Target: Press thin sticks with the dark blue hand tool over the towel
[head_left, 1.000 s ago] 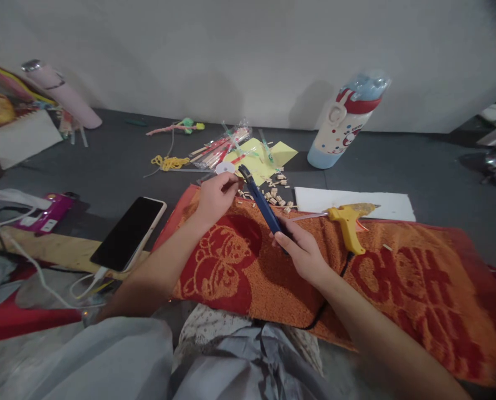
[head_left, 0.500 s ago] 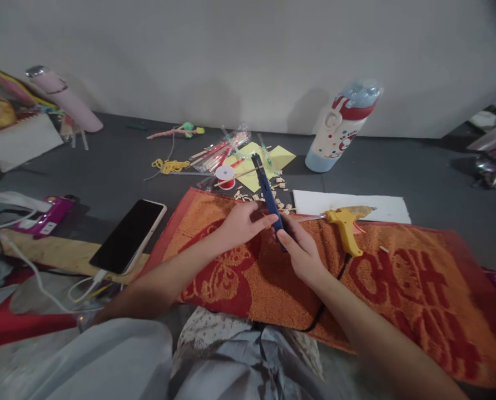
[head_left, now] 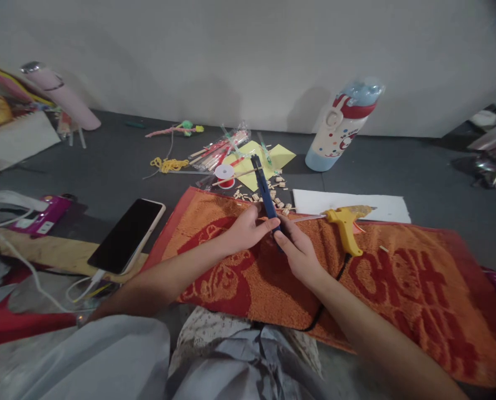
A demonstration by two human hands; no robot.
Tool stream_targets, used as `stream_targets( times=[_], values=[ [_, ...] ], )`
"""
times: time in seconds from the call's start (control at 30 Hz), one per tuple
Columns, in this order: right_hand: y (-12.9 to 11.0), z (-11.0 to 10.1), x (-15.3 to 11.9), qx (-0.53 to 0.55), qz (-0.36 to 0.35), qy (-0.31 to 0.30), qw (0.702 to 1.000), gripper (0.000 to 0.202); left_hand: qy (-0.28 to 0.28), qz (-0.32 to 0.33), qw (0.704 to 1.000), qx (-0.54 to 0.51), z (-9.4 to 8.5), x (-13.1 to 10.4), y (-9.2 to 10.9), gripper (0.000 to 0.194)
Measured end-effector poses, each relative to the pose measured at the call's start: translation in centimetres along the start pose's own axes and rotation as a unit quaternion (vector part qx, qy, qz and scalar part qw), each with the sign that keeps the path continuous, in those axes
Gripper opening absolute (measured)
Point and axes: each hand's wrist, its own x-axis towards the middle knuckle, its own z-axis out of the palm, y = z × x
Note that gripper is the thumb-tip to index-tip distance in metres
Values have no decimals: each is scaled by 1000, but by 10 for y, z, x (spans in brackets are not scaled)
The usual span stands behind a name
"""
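A long dark blue tool (head_left: 266,193) is held upright at a slant over the orange towel (head_left: 289,283). Both hands grip its lower part, my left hand (head_left: 248,226) from the left with the thumb across it, my right hand (head_left: 300,250) from the right with the thumb on its lower end. A thin wooden stick (head_left: 237,177) crosses the tool near its top. Small cut wooden pieces (head_left: 279,186) lie scattered behind the hands. The yellow glue gun (head_left: 346,225) rests on the towel to the right of my right hand.
A phone (head_left: 126,236) and a purple power strip (head_left: 43,216) are at the left. Behind are yellow paper (head_left: 283,157), a red thread spool (head_left: 225,176), yellow yarn (head_left: 168,165) and a bottle (head_left: 335,133). A white board (head_left: 387,207) lies beyond the glue gun.
The tool and both hands have shifted very slightly to the left. Their hold on the tool looks the same.
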Motion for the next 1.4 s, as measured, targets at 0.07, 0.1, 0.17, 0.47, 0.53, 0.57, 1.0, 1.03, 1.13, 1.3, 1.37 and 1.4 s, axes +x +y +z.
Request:
stream_targets(
  times=[0.07,0.1,0.17,0.47,0.53,0.57,1.0,1.03,1.13,1.3,1.37,1.4],
  values=[
    [1,0,0,-1,4,3,1000,60,6,-1,1000,0,0,0,-1,51],
    [1,0,0,-1,7,6,1000,60,8,-1,1000,1,0,0,-2,50],
    [1,0,-1,-1,11,8,1000,59,13,-3,1000,3,0,0,-4,48],
    [-1,-1,-1,-6,18,0,1000,52,17,-18,1000,-11,3,-3,-4,50],
    [-2,-2,-1,1,23,-7,1000,52,19,-24,999,-19,4,-3,-4,49],
    [-2,-2,-1,4,25,-9,1000,53,23,-24,999,-22,4,-3,-4,50],
    [-4,-4,2,-10,-3,13,1000,58,98,56,970,213,-16,-2,7,39],
    [-3,-5,2,-12,7,12,1000,57,127,84,954,258,-20,-2,8,32],
    [-1,-4,2,-12,30,-5,999,58,216,201,860,416,-35,2,9,17],
    [0,-3,1,-27,28,-27,999,52,232,198,761,572,-54,11,7,19],
    [-1,-3,0,-43,22,-33,998,49,204,171,762,590,-61,13,6,21],
    [-2,-4,-1,-49,18,-37,998,48,193,164,763,595,-65,14,6,22]
  ],
)
